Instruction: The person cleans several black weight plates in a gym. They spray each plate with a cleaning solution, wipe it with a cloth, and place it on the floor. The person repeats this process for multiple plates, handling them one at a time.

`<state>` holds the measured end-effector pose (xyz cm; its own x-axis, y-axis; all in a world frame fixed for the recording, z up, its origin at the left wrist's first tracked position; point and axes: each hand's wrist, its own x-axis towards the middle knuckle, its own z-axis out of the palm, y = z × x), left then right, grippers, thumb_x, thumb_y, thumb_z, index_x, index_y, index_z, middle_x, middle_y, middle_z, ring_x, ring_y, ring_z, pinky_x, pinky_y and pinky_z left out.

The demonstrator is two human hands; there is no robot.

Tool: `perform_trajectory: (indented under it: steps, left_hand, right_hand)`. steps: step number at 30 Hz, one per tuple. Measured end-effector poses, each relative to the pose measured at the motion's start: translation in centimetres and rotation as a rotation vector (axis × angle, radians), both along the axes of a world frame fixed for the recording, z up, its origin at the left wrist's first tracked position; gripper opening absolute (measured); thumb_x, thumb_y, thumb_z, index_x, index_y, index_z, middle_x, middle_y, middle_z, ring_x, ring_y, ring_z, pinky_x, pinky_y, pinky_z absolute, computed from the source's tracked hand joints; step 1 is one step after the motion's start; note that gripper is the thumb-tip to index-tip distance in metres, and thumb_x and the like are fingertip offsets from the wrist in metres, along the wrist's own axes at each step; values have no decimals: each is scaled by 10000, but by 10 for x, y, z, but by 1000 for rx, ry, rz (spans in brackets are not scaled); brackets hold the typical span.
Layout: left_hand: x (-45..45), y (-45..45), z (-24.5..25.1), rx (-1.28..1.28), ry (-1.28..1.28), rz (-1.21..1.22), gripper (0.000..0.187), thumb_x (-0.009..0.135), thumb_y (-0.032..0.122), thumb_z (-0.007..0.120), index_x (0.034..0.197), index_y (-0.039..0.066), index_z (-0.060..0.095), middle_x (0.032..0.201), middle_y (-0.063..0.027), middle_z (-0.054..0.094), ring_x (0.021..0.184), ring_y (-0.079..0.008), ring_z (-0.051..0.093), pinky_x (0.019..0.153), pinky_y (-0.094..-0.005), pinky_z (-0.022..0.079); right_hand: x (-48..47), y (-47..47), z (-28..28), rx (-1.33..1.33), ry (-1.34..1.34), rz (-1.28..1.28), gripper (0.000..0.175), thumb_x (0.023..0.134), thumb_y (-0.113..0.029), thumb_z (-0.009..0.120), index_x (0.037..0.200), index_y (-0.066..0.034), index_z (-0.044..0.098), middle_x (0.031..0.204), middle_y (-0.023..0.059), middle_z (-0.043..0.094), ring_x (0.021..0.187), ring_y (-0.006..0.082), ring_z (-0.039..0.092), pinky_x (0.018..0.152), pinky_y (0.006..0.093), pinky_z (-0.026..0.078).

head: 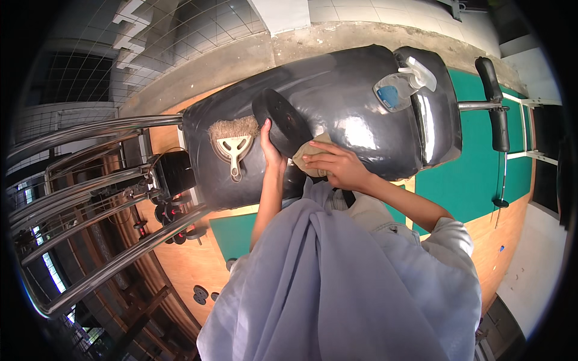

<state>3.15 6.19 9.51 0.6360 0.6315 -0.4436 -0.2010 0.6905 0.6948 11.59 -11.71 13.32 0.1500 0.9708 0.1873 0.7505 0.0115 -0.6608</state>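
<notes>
My left hand [273, 151] grips a black weight plate [282, 119] by its edge and holds it tilted over a black padded bench [334, 76]. A folded beige cloth [312, 158] is in my right hand [341, 164], pressed against the plate's lower right end. Left of the plate, a hand brush with pale bristles [232, 128] rests on the padding together with a small cream dustpan [235, 167]. A clear spray bottle [393, 92] with a white trigger head and a blue label lies near the bench's right part.
Chrome rails [99, 128] of a machine run along the left. Dumbbells [174, 216] and small weight plates [200, 294] lie on the wooden floor. Green mats [474, 180] lie under and beyond the bench, near a padded roller bar [499, 106]. A wire mesh [198, 31] stands behind.
</notes>
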Motion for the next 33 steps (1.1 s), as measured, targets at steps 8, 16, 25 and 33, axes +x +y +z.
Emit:
perform_trajectory:
  steps: [8, 16, 25, 33]
  left_hand:
    - [2, 3, -4, -132, -59, 28, 565, 897, 536, 445, 1208, 68, 508, 1174, -90, 567, 1063, -230, 555, 948, -360, 423]
    - [-10, 5, -8, -148, -135, 25, 492, 902, 447, 482, 1214, 67, 509, 1145, -97, 592, 1039, -243, 575, 916, -382, 461]
    - [-30, -7, 1, -175, -369, 287, 621, 845, 525, 465, 1276, 79, 480, 1282, -129, 511, 1125, -321, 522, 957, -471, 434]
    - [-21, -20, 35, -28, -246, 369, 696, 783, 559, 498, 1277, 69, 471, 1296, -118, 490, 1158, -287, 487, 958, -443, 419]
  right_hand:
    - [-12, 61, 21, 153, -218, -167, 543, 691, 30, 548, 1189, -180, 596, 1370, -46, 455, 1339, 226, 318, 1059, 401, 362]
    - [-7, -15, -62, 129, 81, -215, 578, 643, 106, 514, 1125, -187, 641, 1267, -45, 557, 1258, 213, 445, 1024, 342, 418]
    - [-9, 4, -6, 190, 212, -166, 572, 655, 123, 472, 1147, -126, 622, 1227, 34, 584, 1252, 258, 447, 1014, 390, 415]
    - [-16, 18, 4, 348, 336, -574, 616, 632, 147, 448, 1176, -100, 600, 1281, 56, 538, 1309, 329, 355, 1043, 432, 366]
